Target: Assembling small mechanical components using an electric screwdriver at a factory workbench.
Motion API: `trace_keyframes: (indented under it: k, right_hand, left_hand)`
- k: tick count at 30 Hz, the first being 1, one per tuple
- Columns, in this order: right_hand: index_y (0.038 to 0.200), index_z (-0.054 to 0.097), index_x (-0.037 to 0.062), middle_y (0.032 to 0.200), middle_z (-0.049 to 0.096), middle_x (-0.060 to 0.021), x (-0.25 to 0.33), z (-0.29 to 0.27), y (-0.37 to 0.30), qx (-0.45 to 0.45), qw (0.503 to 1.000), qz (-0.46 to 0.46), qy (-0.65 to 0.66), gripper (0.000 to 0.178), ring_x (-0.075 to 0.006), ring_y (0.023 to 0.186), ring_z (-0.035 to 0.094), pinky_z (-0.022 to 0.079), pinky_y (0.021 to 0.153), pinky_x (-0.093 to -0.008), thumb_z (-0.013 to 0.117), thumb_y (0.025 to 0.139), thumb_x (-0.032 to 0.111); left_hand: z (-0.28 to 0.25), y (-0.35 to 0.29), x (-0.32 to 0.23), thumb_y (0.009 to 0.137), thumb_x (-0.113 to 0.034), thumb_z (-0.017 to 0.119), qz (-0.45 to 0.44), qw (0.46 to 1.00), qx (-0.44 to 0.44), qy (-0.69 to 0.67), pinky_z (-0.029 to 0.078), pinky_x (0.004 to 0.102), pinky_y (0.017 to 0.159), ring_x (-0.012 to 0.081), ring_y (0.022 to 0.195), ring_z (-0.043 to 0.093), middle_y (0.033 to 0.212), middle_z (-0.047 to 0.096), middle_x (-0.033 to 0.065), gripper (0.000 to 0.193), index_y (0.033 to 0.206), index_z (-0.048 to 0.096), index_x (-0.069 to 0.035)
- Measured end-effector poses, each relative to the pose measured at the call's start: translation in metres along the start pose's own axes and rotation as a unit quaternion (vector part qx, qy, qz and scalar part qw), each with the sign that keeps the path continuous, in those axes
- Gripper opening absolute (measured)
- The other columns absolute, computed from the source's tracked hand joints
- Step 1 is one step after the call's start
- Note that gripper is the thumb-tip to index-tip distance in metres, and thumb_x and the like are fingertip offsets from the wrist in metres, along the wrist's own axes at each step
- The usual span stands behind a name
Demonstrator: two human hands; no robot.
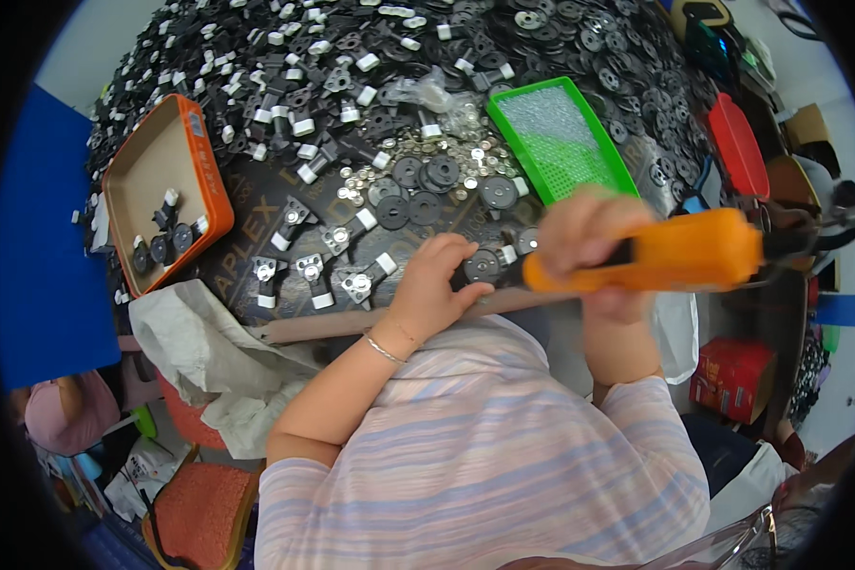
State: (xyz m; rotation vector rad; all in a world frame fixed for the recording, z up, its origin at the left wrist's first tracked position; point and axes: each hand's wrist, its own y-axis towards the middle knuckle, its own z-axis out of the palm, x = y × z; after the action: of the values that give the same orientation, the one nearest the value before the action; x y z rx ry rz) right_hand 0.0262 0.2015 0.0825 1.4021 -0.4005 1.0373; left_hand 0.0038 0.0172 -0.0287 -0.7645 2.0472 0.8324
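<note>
My right hand (584,228) is wrapped around an orange electric screwdriver (701,251), held sideways with its dark tip pointing left. At the table's front edge, my left hand (429,293) grips a black caster wheel (483,266) between thumb and fingers, right by that tip. Left of this hand lie several black brackets with metal plates and white ends, such as one bracket (313,269). Loose black discs (424,208) and a pile of small silver metal pieces (418,157) sit just beyond my hands.
A large heap of black and white parts (304,85) covers the far table. An orange-rimmed tray (220,204) with a few assembled parts stands left. A green tray (598,133) of small clear or silver pieces lies right, and a red tray (739,147) farther right. A white sack (195,342) hangs at the front edge.
</note>
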Motion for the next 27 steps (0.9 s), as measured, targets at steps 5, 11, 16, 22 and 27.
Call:
trace_keyframes:
  k: [5, 11, 16, 22, 27]
  right_hand:
    - [0.102, 0.049, 0.0035, 0.088, 0.046, -0.0094, 0.019, -0.032, -0.009, -0.140, 0.988, -0.054, -0.044, 0.033, -0.0160, 0.068, 0.046, 0.039, 0.062, -0.0278, 0.063, 0.078, 0.020]
    - [0.104, 0.050, 0.0026, 0.089, 0.045, -0.0107, 0.036, -0.061, -0.033, -0.200, 0.971, -0.106, -0.075, 0.032, -0.0178, 0.071, 0.047, 0.040, 0.065, -0.0296, 0.061, 0.078, 0.018]
    - [0.104, 0.049, 0.0021, 0.090, 0.045, -0.0109, 0.030, -0.068, -0.040, -0.222, 0.968, -0.095, -0.068, 0.032, -0.0179, 0.071, 0.046, 0.040, 0.065, -0.0291, 0.060, 0.078, 0.017]
    - [0.106, 0.050, 0.0024, 0.091, 0.045, -0.0101, 0.029, -0.060, -0.036, -0.187, 0.974, -0.092, -0.093, 0.033, -0.0165, 0.072, 0.045, 0.038, 0.067, -0.0286, 0.060, 0.079, 0.018]
    - [0.105, 0.050, 0.0021, 0.090, 0.045, -0.0102, 0.032, -0.060, -0.041, -0.214, 0.969, -0.095, -0.076, 0.033, -0.0165, 0.071, 0.046, 0.038, 0.066, -0.0286, 0.061, 0.079, 0.019]
  left_hand:
    - [0.008, 0.014, -0.017, 0.066, -0.025, 0.078, 0.004, 0.989, 0.000, 0.147, 0.044, 0.0398, 0.086, 0.0343, 0.102, 0.051, 0.116, 0.051, 0.0170, 0.058, 0.113, 0.056, 0.001]
    - [-0.067, 0.014, -0.020, 0.062, -0.029, 0.078, -0.018, 0.960, -0.067, 0.272, 0.036, 0.0424, 0.086, 0.0295, 0.102, 0.050, 0.106, 0.056, 0.0100, 0.054, 0.107, 0.058, -0.005]
    - [-0.108, 0.003, 0.005, 0.061, -0.021, 0.078, -0.121, 0.905, -0.052, 0.405, 0.030, 0.0439, 0.092, 0.0241, 0.105, 0.048, 0.101, 0.058, 0.0048, 0.027, 0.083, 0.068, -0.009]
    - [-0.101, 0.013, 0.011, 0.060, -0.018, 0.075, -0.149, 0.896, -0.011, 0.418, 0.029, 0.0464, 0.096, 0.0235, 0.105, 0.048, 0.098, 0.057, 0.0038, 0.024, 0.082, 0.070, -0.011]
    - [-0.083, 0.026, -0.022, 0.060, -0.019, 0.075, -0.070, 0.930, 0.000, 0.361, 0.026, 0.0513, 0.097, 0.0242, 0.107, 0.047, 0.100, 0.055, 0.0038, 0.019, 0.077, 0.069, -0.012]
